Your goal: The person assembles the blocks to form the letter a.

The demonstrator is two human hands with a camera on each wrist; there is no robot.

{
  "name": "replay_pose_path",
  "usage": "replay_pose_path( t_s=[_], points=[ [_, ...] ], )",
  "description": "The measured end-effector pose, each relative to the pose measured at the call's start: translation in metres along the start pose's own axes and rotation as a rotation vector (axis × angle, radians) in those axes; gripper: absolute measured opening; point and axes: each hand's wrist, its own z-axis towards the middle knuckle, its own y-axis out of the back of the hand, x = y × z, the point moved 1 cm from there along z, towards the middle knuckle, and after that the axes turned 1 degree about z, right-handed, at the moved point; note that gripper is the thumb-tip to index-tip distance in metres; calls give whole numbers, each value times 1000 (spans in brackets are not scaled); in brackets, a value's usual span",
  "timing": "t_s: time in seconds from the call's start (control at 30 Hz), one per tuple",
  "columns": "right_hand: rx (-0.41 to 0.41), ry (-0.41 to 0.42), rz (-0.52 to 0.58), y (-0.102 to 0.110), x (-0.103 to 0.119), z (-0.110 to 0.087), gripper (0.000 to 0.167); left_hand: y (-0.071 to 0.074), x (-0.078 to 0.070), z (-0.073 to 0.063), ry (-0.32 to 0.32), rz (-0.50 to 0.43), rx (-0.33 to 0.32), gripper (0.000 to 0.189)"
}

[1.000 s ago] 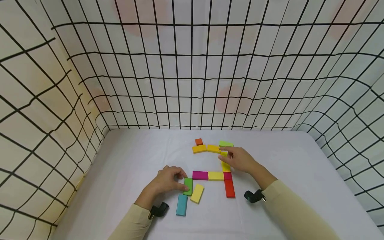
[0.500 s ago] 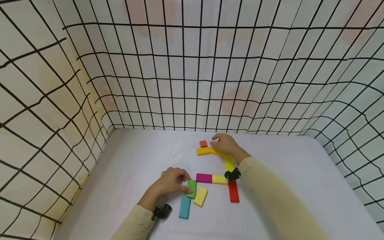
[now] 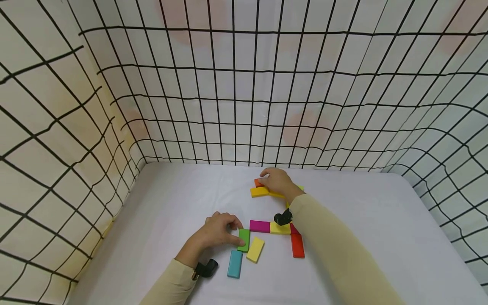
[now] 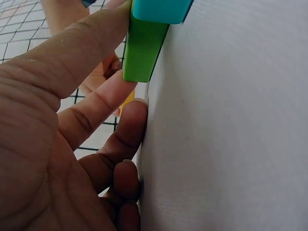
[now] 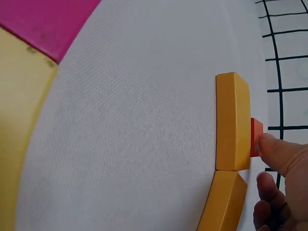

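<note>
My left hand (image 3: 219, 231) pinches a small green block (image 3: 244, 239) lying on the white surface, thumb and index finger at its edges. A teal block (image 3: 234, 264) sits against its near end; in the left wrist view the teal block (image 4: 161, 9) overlaps the green block (image 4: 144, 50). At the far side, my right hand (image 3: 277, 180) is over a short orange-red block (image 3: 257, 183). The right wrist view has the thumb tip right at this orange-red block (image 5: 255, 137), behind an amber block (image 5: 233, 122); the index finger is hidden there.
A pale yellow block (image 3: 255, 250) lies slanted beside the green one. Magenta (image 3: 260, 226) and yellow (image 3: 280, 229) blocks form a row towards a red block (image 3: 298, 246). The right forearm covers part of the arrangement. Black netting (image 3: 244, 99) over white cloth walls surrounds the surface.
My right hand has moved away and leftward, from beside the yellow and lime blocks to the orange-red block. The left hand keeps its pinch on the green block. The view has shifted slightly.
</note>
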Motion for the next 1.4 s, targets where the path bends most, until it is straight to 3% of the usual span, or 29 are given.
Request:
replay_pose_path(
  t_s=[0.13,0.33,0.47,0.63,0.87,1.17,1.4],
  points=[
    [-10,-23,-66,3,1,-1,29,-1,2,0,-6,11,-13,32],
    [-124,-63,-242,10,-17,4,29,-2,3,1,4,10,-9,32],
    [-124,-39,-144,11,-26,5,36,-2,4,1,14,16,-9,32],
    [-38,28,-30,7,-26,6,46,-2,4,1,14,12,-5,32],
    [-21,56,-86,6,-22,6,44,-2,4,2,10,23,-8,33],
    [35,27,-84,10,-16,0,40,0,2,1,23,12,-2,33],
    [-2,60,-133,11,-23,2,39,-1,3,1,7,14,-5,33]
  ],
)
